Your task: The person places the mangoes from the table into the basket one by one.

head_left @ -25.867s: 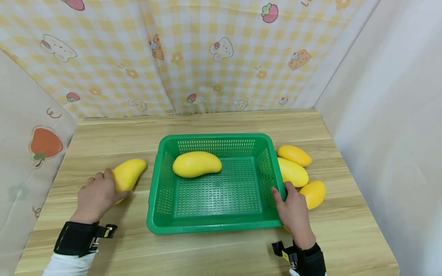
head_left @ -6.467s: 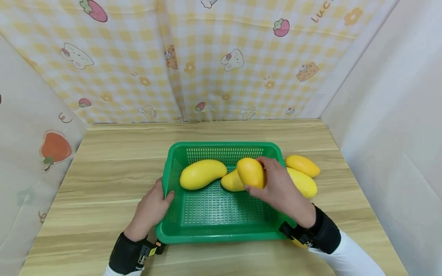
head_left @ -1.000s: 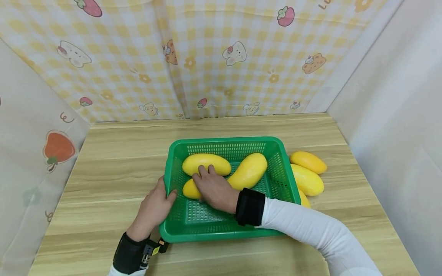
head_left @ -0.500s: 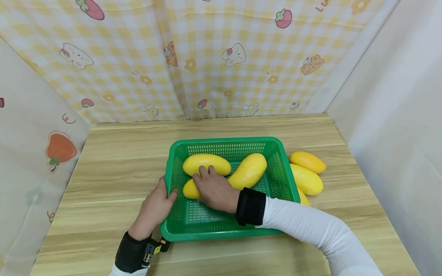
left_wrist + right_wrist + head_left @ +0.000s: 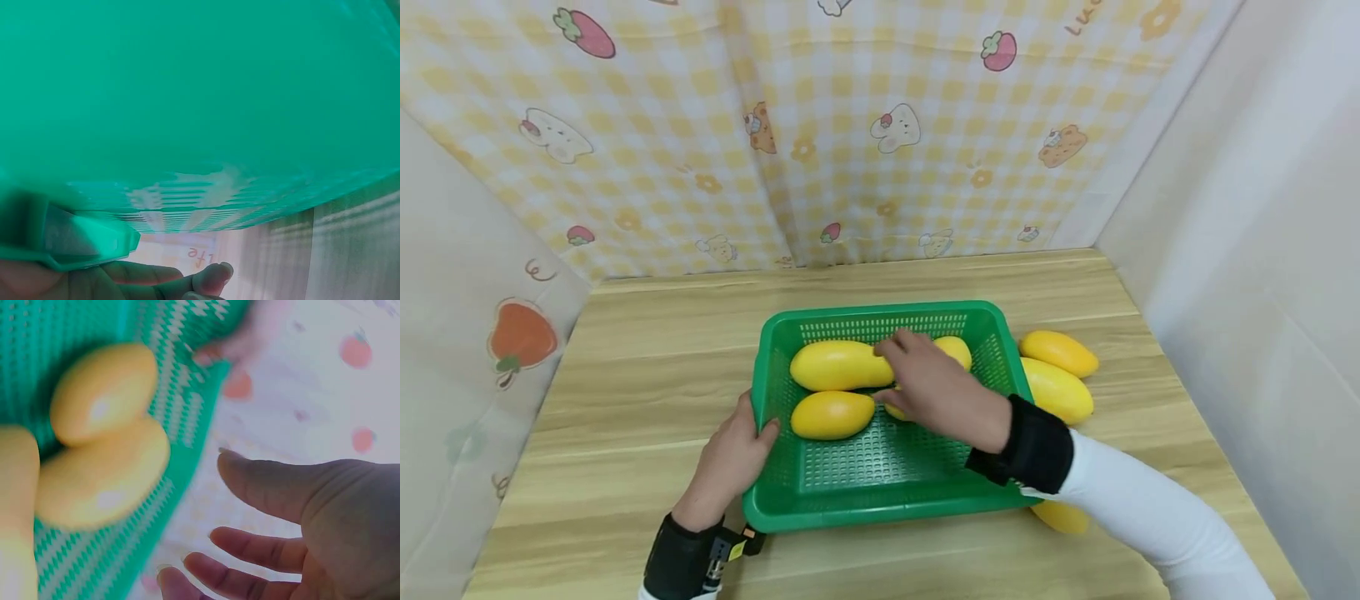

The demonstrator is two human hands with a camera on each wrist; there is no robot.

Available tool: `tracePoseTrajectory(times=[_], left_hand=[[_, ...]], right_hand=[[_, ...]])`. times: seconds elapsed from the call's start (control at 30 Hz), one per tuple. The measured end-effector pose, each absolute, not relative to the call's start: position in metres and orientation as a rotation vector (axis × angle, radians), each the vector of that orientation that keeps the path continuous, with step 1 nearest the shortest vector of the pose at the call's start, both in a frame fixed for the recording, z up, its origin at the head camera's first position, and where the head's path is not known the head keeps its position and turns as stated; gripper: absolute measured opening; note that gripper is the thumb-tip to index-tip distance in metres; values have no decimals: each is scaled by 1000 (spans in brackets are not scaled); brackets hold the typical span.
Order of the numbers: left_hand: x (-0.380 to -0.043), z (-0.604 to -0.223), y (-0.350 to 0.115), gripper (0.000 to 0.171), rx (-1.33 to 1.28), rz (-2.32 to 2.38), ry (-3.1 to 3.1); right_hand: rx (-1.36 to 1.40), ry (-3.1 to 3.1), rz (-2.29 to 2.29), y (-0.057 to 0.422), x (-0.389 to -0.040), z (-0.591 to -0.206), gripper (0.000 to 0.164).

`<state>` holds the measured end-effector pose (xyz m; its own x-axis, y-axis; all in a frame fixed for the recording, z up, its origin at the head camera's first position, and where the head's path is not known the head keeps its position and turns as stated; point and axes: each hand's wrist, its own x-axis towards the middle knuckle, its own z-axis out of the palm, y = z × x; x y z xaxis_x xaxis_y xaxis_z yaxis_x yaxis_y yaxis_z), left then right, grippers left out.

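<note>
My left hand grips the left rim of a green plastic basket, thumb over the edge and fingers outside. In the left wrist view, its fingers show under the rim. Inside lie two yellow mangoes: a long one behind and a shorter one before it. A third mango is partly hidden beneath my right hand, which hovers above the basket. In the right wrist view that hand's thumb and fingers are spread, holding nothing.
Outside the basket's right side, an orange-yellow mango and a paler one lie on the wooden table. Another mango shows partly under the right forearm. A checked cloth hangs behind, with pale walls at both sides.
My right hand has let go of the shorter mango at the basket's left and moved right. The left hand stays on the rim. Long before, only one mango lay in the basket.
</note>
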<state>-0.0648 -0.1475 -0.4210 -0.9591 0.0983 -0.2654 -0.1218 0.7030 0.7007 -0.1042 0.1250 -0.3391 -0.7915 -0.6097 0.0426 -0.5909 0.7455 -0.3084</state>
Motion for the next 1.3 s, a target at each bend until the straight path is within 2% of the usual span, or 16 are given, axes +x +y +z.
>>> tracePoseTrajectory(times=[0.27, 0.63, 0.9, 1.3], left_hand=[[-66, -422, -149, 62, -13, 1101, 2620], [-68, -423, -145, 60, 12, 1132, 2603], [-65, -422, -148, 61, -23, 1126, 2597], [-66, -424, -147, 60, -46, 1159, 2561]], right_hand=[[-802, 3036, -645, 179, -96, -318, 46], [-464, 3113, -739, 247, -81, -324, 46], [-351, 3129, -683, 276, -86, -320, 45], [-243, 3063, -632, 304, -87, -334, 45]])
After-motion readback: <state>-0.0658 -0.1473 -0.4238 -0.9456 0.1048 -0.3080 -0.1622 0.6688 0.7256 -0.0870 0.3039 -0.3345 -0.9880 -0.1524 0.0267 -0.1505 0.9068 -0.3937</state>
